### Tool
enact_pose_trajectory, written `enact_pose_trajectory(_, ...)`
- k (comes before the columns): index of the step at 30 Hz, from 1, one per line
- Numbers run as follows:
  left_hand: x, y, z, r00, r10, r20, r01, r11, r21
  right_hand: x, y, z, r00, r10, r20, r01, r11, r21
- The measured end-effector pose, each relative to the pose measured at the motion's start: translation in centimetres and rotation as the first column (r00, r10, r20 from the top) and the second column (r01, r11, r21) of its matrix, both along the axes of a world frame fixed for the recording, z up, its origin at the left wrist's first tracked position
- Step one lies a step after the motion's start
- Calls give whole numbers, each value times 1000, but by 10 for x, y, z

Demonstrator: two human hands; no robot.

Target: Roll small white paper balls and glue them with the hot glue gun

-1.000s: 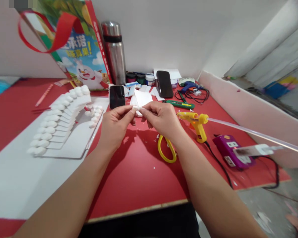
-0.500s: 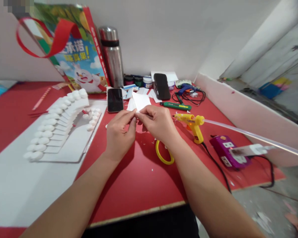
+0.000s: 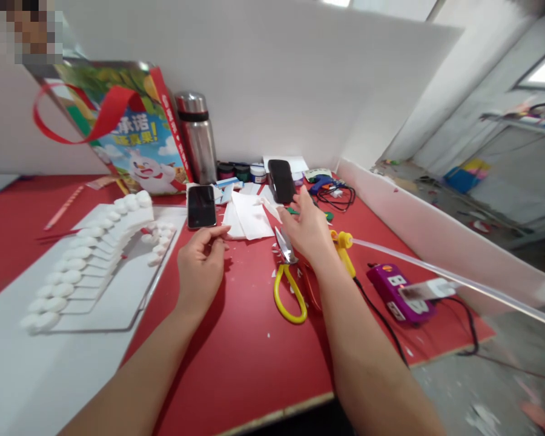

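My left hand hovers over the red table, thumb and forefinger drawn together in a pinch; whatever may be between them is too small to make out. Folded white paper lies just beyond its fingertips. My right hand reaches further forward with fingers apart, beside the paper scraps and close to a dark phone. Below its wrist are scissors with yellow handles, blades pointing away. A yellow glue gun is partly hidden behind my right forearm. To the left stands a curved white paper model edged with white oval pieces.
A second phone, a steel flask and a printed bag stand or lie at the back. Small paint jars line the wall. At right is a purple power strip with cables, and a clear glue stick juts out rightward.
My hands have parted from their shared pinch over the paper. The right one has opened and moved forward and right, uncovering the scissors; the left drew slightly back. The camera view has shifted.
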State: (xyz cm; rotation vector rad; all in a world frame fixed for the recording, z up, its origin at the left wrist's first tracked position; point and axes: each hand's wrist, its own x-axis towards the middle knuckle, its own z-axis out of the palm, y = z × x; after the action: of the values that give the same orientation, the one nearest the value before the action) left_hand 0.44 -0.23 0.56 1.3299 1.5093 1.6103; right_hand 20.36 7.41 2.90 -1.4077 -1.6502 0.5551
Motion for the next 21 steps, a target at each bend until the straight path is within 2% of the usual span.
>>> enact_pose_trajectory(2, 0, 0, 1, 1000, 0, -6, 0, 1000, -2, 3, 3, -3, 993, -100, 66, 96, 993, 69)
enact_pose_trajectory(6, 0, -1, 2, 1000, 15, -14, -15, 1000, -17, -1, -2, 0, 979, -115, 168, 89, 984, 157)
enact_pose_trajectory(8, 0, -1, 2, 999, 27, -27, -28, 999, -18, -11, -8, 3, 944, -51, 327, 29, 997, 73)
enact_pose_trajectory(11, 2, 0, 2, 998, 35, -49, -35, 999, -16, -33, -13, 2, 828, 117, 549, -68, 992, -109)
enact_pose_trajectory(16, 2, 1, 2, 999, 25, -46, -25, 1000, -8, -64, -5, -11, 788, 158, 596, -116, 987, -108)
enact_pose_trajectory(19, 0, 0, 3, 999, 30, -29, -30, 1000, -8, -63, 5, -15, 807, 166, 567, -104, 985, -141)
enact_pose_trajectory(21, -2, 0, 3, 999, 30, -12, -31, 999, -10, -58, 10, -11, 837, 172, 519, -103, 982, -159)
